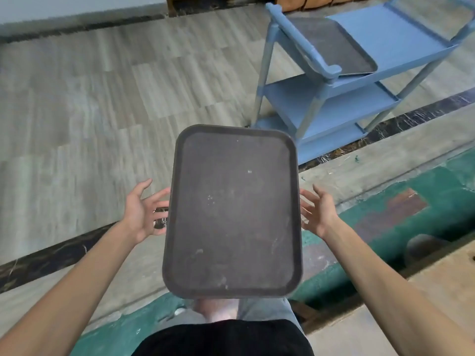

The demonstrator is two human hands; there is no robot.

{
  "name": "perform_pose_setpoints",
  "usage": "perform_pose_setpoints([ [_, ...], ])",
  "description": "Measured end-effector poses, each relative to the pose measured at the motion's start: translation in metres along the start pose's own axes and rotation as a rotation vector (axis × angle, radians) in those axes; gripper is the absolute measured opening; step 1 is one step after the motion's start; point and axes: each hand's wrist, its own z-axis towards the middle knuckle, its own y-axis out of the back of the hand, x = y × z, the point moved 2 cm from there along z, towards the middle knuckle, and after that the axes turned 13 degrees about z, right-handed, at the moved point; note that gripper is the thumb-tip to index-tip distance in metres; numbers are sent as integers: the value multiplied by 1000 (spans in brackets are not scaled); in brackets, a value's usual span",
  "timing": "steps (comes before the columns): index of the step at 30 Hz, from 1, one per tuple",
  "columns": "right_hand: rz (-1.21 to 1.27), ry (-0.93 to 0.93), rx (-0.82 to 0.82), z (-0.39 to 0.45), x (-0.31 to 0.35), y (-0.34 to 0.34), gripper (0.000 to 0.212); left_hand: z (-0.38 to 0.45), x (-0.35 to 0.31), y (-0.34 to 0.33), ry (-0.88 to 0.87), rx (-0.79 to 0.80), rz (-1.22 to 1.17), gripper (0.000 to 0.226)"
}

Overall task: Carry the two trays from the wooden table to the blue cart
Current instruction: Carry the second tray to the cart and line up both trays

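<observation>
Dark brown plastic, scuffed and flecked with pale marks, made up the tray [232,211] held out in front of the person, level, above the floor and short of the blue cart [385,47] at far right. It appeared rigid, flat and light, with a raised rim all round and rounded corners; the textured face should resist slipping, though the smooth rim might not. Judged best taken by the two long sides near the middle, fingers under and thumbs on the rim, so that it stays level.

The left hand [141,209] stood at the left long edge, fingers spread wide, their tips reaching under or against the rim; the thumb stood clear. The right hand [318,211] mirrored it at the right edge, likewise spread, fingertips at or under the rim. Neither hand was clamped: the tray seemed to rest on fingertips, though actual contact beneath could not be confirmed.

A second tray [334,44] already lay on the cart's top shelf, left side, with bare shelf to its right. A wooden table [437,291] edge showed at near right.
</observation>
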Motion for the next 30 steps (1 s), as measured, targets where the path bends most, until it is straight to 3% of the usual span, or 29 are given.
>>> perform_pose_setpoints([
  [6, 72, 70, -97, 51, 111, 48, 28, 85, -80, -132, -14, 75, 66, 72],
  [18, 210, 140, -314, 83, 296, 160, 23, 170, -229, -362, -63, 313, 293, 79],
  [30, 318, 204, -413, 157, 483, 223, 37, 271, -380, -547, -181, 543, 449, 91],
])
